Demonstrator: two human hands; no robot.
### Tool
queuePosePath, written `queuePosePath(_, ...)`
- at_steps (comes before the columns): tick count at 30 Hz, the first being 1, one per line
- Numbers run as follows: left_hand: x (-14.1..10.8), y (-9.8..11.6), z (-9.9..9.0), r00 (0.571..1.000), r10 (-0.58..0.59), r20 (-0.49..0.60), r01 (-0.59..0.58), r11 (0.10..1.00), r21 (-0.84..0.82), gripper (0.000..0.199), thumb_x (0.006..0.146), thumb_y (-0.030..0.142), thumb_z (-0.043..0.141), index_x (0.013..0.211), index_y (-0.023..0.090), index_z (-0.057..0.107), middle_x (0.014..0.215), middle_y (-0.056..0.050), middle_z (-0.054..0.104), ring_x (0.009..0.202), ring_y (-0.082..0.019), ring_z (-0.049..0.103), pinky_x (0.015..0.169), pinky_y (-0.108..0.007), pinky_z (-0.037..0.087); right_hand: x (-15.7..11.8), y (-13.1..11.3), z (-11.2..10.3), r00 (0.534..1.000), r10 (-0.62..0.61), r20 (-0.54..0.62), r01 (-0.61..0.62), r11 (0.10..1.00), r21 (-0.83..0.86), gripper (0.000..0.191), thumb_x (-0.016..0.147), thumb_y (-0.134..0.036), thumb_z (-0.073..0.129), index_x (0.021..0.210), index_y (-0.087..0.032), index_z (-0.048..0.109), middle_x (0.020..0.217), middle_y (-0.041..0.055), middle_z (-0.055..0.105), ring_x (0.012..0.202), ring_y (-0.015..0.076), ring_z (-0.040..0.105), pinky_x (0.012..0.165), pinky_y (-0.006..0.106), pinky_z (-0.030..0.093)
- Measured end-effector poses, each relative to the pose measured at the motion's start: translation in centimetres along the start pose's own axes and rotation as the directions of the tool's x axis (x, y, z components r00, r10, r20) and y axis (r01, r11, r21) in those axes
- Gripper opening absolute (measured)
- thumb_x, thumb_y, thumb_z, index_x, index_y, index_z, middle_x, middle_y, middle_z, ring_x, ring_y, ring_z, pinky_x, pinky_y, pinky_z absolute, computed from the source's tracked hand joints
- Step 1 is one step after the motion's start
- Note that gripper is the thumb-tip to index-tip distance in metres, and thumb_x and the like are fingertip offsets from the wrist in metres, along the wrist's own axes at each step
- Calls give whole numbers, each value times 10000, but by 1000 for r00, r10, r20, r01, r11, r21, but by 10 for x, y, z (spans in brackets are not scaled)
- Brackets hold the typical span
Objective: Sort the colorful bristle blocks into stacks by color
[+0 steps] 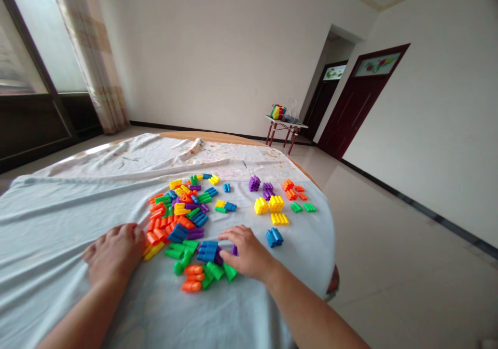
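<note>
My left hand lies on the cloth at the left edge of a pile of plastic building blocks, its fingers loosely spread and holding nothing I can see. My right hand reaches in at the pile's near right side, thumb and fingers apart. A small purple block shows between them, and I see no firm grip on it. Just left of the thumb lies a joined blue block. Green blocks and an orange block lie nearer to me.
Right of the pile, blocks lie grouped by colour: purple, yellow, orange, green and blue. A pale wrinkled cloth covers the round table. Farther back, a small table carries a colourful bag.
</note>
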State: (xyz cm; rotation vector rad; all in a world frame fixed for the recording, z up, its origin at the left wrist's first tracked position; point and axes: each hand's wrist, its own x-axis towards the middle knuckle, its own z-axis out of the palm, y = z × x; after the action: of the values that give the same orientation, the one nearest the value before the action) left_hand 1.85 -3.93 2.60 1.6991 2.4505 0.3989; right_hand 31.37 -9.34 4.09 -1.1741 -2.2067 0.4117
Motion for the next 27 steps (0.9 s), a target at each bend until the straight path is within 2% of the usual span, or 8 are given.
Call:
queuePosePath(3, 1, 0, 0, 1000, 7, -9, -7, 1000, -6, 564, 869, 448, 146, 1177, 188, 541, 1283, -158, 475, 1184, -335, 413, 1004, -455, 253, 11, -9, 17, 997, -2, 79, 4, 1000, -22, 384, 747, -316, 679, 1108, -202, 621, 1089, 63, 653, 1034, 223, 560, 926, 362, 412)
queuePosePath(6, 4, -3, 2, 1000, 14, -25, -14, 1000, -4, 556, 863, 460, 169, 1165, 189, 549, 1284, -158, 477, 1183, -345, 409, 999, -460, 259, 15, -10, 25, 994, 29, 109, -23, 998, -51, 429, 726, -343, 695, 1121, -195, 618, 1073, 68, 657, 1015, 226, 567, 911, 353, 417)
queuePosePath(9, 7, -6, 6, 999, -4, -32, 5, 1000, 16, 546, 857, 452, 178, 1160, 202, 558, 1281, -147, 485, 1177, -338, 413, 992, -458, 273, 14, -7, 24, 995, 82, 56, -77, 993, -95, 414, 725, -338, 690, 1111, -207, 619, 1042, 57, 658, 996, 217, 570, 896, 335, 416)
queuePosePath(13, 7, -5, 9, 999, 1, -46, 0, 1000, 23, 554, 861, 442, 155, 1136, 205, 574, 1270, -144, 497, 1156, -335, 430, 985, -470, 282, 12, 0, 19, 974, 199, -106, -216, 958, -189, 422, 756, -405, 665, 1116, -196, 603, 1018, 73, 643, 997, 223, 557, 890, 335, 402)
queuePosePath(15, 6, -4, 8, 999, 5, -48, -4, 1000, 20, 554, 865, 436, 153, 1134, 198, 574, 1268, -143, 501, 1152, -333, 436, 982, -471, 285, 11, 5, 19, 964, 241, -111, -260, 938, -229, 438, 756, -494, 655, 1067, -187, 621, 977, 80, 647, 980, 231, 561, 882, 343, 398)
queuePosePath(18, 4, -3, 7, 999, 6, -54, -5, 1000, 20, 543, 868, 425, 164, 1143, 193, 572, 1262, -138, 510, 1154, -322, 437, 983, -462, 288, 10, 10, 19, 966, 253, -54, -259, 937, -233, 462, 744, -589, 629, 983, -194, 649, 933, 73, 660, 952, 230, 574, 862, 342, 400)
queuePosePath(23, 4, -5, 7, 998, 19, -59, -18, 1000, 18, 533, 869, 430, 179, 1127, 194, 583, 1244, -138, 522, 1146, -319, 444, 977, -456, 292, 11, 9, 16, 976, 210, -66, -217, 966, -139, 399, 706, -432, 728, 1030, -214, 645, 960, 45, 677, 963, 221, 588, 871, 343, 410)
queuePosePath(27, 8, -8, 10, 999, 15, -49, -14, 1000, 21, 540, 867, 444, 170, 1131, 208, 577, 1247, -135, 512, 1153, -322, 437, 981, -456, 288, 3, 7, -4, 952, 169, -255, -179, 984, -16, 459, 717, -385, 731, 1117, -199, 604, 1039, 59, 661, 964, 211, 587, 868, 343, 441)
